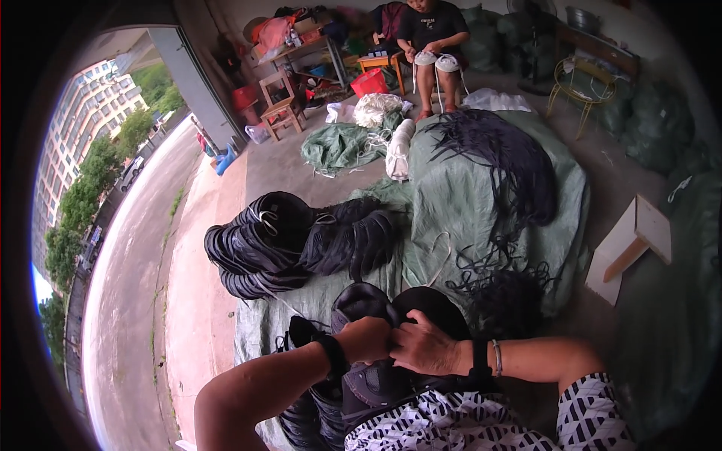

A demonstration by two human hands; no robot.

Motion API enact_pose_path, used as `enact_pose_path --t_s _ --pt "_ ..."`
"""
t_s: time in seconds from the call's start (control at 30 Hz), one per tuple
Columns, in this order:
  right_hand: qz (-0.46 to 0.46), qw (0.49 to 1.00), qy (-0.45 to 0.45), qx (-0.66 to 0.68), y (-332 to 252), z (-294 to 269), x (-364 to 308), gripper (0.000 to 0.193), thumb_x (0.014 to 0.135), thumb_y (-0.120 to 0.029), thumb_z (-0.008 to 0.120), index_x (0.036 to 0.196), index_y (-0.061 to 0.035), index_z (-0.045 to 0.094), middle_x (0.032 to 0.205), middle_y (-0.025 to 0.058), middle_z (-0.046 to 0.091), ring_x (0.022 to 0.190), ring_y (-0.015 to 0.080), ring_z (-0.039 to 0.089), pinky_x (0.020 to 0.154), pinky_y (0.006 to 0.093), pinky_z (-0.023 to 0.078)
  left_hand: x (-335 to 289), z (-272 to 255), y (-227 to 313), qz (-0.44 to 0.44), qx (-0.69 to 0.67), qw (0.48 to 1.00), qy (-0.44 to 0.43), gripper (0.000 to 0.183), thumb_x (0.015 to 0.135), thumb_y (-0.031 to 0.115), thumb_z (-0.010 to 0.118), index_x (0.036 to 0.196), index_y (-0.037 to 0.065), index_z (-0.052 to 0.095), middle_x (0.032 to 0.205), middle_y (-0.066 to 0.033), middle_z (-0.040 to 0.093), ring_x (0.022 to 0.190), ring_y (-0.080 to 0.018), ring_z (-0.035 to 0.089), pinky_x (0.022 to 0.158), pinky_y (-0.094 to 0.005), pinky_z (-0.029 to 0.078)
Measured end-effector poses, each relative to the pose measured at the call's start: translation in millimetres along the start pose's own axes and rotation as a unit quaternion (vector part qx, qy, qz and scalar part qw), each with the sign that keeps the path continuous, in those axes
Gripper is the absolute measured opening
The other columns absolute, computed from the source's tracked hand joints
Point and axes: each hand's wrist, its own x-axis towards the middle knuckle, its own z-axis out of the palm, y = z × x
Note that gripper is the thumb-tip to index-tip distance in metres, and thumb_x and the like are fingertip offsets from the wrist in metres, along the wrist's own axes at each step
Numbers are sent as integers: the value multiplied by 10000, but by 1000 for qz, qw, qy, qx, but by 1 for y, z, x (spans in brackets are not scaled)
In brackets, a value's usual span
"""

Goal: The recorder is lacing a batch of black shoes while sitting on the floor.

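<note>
A black shoe upper [365,382] rests in my lap, and both hands meet over it. My left hand [364,340] is closed in a fist at its upper edge. My right hand [425,346] is closed too, thumb and fingers pinched against the left hand. Whatever lies between the fingers is too small and hidden to make out. Just beyond my hands are another dark, rounded shoe upper [364,301] and a black round shape [430,307]. More black shoe uppers [320,412] stand beside my left forearm.
Bundled black shoe uppers [259,244] lie ahead on the left. Dark laces [519,161] drape over a green sack [429,240], with a tangle [504,301] nearer me. Opposite sits a person [434,34] with white shoe uppers on the knees. A wooden chair [280,105] and white board [628,244] stand apart.
</note>
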Motion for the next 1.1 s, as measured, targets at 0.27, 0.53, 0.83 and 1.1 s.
enact_pose_path --t_s 0.27,0.53,0.83,1.1 --pt "-23 997 -61 39 4 -11 -6 266 725 -318 704 894 -149 587 903 22 531 891 190 557 913 441 338 0 -10 11 -11 -40 996 -74 171 808 171 546 809 24 632 600 -90 641 532 -197 657 456 -294 532" --pt "-20 998 -15 64 4 -13 -13 241 757 -277 687 933 -130 610 909 17 546 879 171 571 914 418 348 -6 6 -10 149 134 978 59 170 791 180 580 818 21 633 805 -169 654 834 -281 665 574 -381 542" --pt "173 906 105 372 2 -7 35 157 865 -167 592 843 -16 628 767 140 581 740 320 592 660 372 477 -51 16 -6 51 -360 861 355 140 870 124 606 904 9 533 762 -93 626 703 -198 634 620 -280 490" --pt "411 472 194 755 70 -35 -27 189 927 -207 525 861 -55 616 873 80 642 797 170 609 722 301 490 -27 106 -34 11 -460 721 518 123 956 139 483 918 23 493 797 -18 490 729 -96 432 657 -232 378"
